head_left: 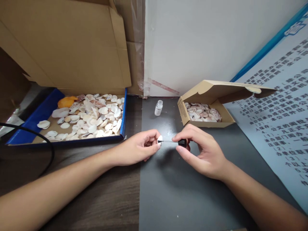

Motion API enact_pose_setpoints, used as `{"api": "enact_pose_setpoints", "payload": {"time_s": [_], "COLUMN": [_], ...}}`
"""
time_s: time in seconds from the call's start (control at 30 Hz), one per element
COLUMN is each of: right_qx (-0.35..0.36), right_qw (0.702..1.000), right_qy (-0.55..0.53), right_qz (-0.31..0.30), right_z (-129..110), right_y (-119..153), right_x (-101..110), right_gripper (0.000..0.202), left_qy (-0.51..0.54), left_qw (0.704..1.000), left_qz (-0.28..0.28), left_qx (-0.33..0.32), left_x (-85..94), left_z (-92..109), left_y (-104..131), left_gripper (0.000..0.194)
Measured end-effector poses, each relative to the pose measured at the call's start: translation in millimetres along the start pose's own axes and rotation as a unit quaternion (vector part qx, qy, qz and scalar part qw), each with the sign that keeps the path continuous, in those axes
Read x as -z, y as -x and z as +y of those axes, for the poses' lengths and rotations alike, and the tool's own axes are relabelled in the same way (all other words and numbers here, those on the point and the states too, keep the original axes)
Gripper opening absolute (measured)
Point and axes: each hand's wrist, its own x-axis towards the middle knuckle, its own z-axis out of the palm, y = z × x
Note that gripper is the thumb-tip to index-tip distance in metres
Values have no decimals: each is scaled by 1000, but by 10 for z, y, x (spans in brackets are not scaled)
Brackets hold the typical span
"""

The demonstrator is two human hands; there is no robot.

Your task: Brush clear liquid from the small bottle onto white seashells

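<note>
Between the thumb and fingers of my left hand (141, 146) is a small white shell (160, 139). My right hand (202, 150) pinches the black cap (182, 142) of a brush applicator. Its thin stem (170, 141) points left, and the dark tip touches or nearly touches the shell. Behind both hands, a small clear glass bottle (158, 108) with a white label stands upright and uncapped on the grey surface (192, 199).
At the left, an open blue-edged box (124, 112) holds several shells and an orange piece. A smaller cardboard box (225, 116) with shells stands at the right, lid raised. A black cable (52, 150) curves at far left; a printed sheet (271, 128) lies far right.
</note>
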Motion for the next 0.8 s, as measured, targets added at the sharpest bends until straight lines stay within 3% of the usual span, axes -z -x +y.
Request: {"api": "enact_pose_setpoints", "payload": {"time_s": [0.17, 0.33, 0.5, 0.8], "right_qx": [-28, 0, -27, -16], "right_qw": [998, 1000, 998, 999], "right_qy": [26, 1, 37, 23], "right_qz": [42, -3, 46, 28], "right_z": [7, 4, 5, -5], "right_y": [3, 5, -2, 4], "right_x": [3, -7, 1, 6], "right_gripper": [14, 14, 13, 11], "left_qy": [-11, -15, -19, -26], "left_qw": [1000, 1000, 1000, 1000], "left_qz": [-4, -5, -4, -8], "left_qx": [-4, 0, -2, -4], "left_x": [3, 7, 6, 16], "left_z": [2, 7, 9, -10], "left_y": [3, 5, 14, 4], "left_gripper": [18, 18, 17, 19]}}
